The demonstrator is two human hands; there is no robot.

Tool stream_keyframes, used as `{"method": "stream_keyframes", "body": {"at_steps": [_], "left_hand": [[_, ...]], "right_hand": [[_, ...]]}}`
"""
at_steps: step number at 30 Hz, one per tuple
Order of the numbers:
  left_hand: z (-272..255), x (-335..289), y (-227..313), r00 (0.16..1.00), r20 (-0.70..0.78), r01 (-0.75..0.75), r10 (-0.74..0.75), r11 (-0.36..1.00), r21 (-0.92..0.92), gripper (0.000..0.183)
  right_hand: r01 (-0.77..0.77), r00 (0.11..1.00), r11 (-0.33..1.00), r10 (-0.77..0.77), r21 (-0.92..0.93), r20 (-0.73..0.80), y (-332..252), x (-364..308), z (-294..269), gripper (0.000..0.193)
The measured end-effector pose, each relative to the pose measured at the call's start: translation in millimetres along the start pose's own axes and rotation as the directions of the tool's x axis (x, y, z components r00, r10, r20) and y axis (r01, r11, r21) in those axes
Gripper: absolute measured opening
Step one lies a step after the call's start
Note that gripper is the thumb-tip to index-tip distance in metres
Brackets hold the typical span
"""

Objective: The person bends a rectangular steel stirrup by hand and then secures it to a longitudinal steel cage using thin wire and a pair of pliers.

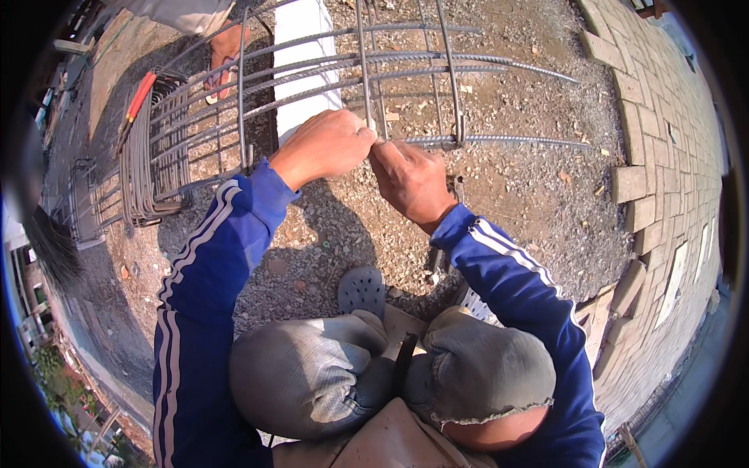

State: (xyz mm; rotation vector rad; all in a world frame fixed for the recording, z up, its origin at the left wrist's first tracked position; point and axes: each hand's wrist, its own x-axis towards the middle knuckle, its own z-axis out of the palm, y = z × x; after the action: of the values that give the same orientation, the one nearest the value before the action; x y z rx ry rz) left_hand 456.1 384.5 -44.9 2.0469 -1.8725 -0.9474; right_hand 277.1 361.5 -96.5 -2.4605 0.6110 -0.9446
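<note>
A cage of ribbed steel rebar (523,140) runs left to right in front of me, with square stirrups (451,70) standing around the long bars. My left hand (331,142) is closed at the near lower corner of one stirrup, fingertips pinched against the steel. Right beside it, almost touching, my right hand (412,178) is closed too, its fingers curled at the same joint. Whatever the fingers pinch is hidden between them. To the left, a bundle of bent stirrups (152,191) hangs close together on the bars. A red-handled tool (139,97) rests on that bundle.
A long white block (300,101) lies under the cage. Beyond it, another person's sandalled foot (225,58) stands on the gravelly ground (538,210). Stepped brick paving (655,140) edges the right side. Dark bristles (53,246) show at far left. My clog (361,290) is below my hands.
</note>
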Motion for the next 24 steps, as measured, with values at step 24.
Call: {"method": "stream_keyframes", "body": {"at_steps": [24], "left_hand": [[-30,-3,4,0.914,0.388,0.169,-0.114,0.979,-0.110,0.043]], "right_hand": [[-0.497,0.733,0.459,0.676,0.736,0.074,-26,-36,30,0.020]]}}
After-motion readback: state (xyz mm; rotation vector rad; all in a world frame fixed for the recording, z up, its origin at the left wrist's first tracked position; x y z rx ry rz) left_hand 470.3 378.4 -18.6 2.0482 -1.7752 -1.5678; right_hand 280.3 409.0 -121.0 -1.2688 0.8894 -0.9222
